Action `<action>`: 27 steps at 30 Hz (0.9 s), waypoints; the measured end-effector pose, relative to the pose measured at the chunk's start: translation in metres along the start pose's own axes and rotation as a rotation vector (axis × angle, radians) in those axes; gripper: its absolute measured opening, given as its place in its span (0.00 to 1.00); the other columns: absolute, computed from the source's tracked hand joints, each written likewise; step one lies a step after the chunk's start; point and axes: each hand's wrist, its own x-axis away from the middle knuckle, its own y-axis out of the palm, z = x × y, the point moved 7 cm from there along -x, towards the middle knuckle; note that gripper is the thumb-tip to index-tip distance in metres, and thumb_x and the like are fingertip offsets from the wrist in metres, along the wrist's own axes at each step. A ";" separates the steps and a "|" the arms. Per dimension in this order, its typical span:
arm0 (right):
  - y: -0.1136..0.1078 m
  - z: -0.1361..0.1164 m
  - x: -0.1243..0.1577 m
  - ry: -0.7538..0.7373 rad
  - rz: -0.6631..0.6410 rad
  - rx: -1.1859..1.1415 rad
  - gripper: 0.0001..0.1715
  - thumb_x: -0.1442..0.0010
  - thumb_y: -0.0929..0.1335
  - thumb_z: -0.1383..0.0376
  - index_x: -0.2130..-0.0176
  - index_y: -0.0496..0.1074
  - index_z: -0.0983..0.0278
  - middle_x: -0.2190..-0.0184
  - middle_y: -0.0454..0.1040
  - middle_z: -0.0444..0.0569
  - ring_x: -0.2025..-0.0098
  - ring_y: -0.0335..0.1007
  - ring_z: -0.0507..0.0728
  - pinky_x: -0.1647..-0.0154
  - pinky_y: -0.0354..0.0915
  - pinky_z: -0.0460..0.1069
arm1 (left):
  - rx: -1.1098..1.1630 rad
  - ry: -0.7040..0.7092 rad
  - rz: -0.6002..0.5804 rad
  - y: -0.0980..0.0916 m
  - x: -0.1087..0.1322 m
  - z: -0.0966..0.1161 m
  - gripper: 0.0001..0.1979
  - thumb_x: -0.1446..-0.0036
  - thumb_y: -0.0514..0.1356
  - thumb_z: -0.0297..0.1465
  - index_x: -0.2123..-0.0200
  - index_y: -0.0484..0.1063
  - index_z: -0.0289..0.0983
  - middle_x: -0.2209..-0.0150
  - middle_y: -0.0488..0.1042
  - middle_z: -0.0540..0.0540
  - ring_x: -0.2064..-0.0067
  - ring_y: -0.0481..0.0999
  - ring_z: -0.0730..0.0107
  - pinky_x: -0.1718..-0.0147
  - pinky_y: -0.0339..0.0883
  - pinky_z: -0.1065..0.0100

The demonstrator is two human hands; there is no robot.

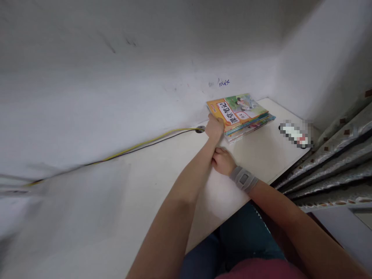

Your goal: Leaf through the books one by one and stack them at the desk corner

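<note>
A stack of colourful books (242, 112) lies on the white desk (162, 170) in the far corner against the wall. My left hand (215, 126) reaches out and grips the near left corner of the stack, fingers closed on it. My right hand (222, 161), with a grey band on its wrist, rests on the desk beside my left forearm, its fingers curled in a loose fist with nothing visible in them.
A yellow and black cable (139, 145) runs along the wall to a hole near the books. A small white object (296, 133) lies at the desk's right edge. A patterned curtain (334, 162) hangs at the right. The left side is motion-blurred.
</note>
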 end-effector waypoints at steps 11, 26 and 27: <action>0.000 0.004 0.000 -0.038 0.035 -0.012 0.14 0.39 0.62 0.71 0.62 0.77 0.67 0.59 0.74 0.55 0.54 0.65 0.59 0.49 0.60 0.52 | 0.119 0.057 -0.152 0.014 -0.002 -0.007 0.29 0.35 0.47 0.35 0.36 0.46 0.26 0.47 0.72 0.30 0.48 0.74 0.58 0.51 0.64 0.63; 0.008 0.016 0.001 -0.212 0.144 -0.075 0.12 0.41 0.61 0.69 0.62 0.74 0.65 0.61 0.73 0.55 0.56 0.67 0.60 0.50 0.63 0.54 | -0.728 0.409 0.121 -0.221 0.150 -0.131 0.14 0.37 0.51 0.31 0.51 0.71 0.38 0.50 0.72 0.39 0.48 0.69 0.58 0.52 0.63 0.60; 0.008 0.016 0.002 -0.217 0.149 -0.074 0.12 0.41 0.61 0.69 0.62 0.74 0.65 0.61 0.73 0.55 0.56 0.68 0.60 0.50 0.63 0.54 | -0.773 0.282 0.131 -0.239 0.154 -0.159 0.15 0.38 0.53 0.31 0.50 0.70 0.37 0.46 0.70 0.38 0.45 0.67 0.55 0.50 0.62 0.59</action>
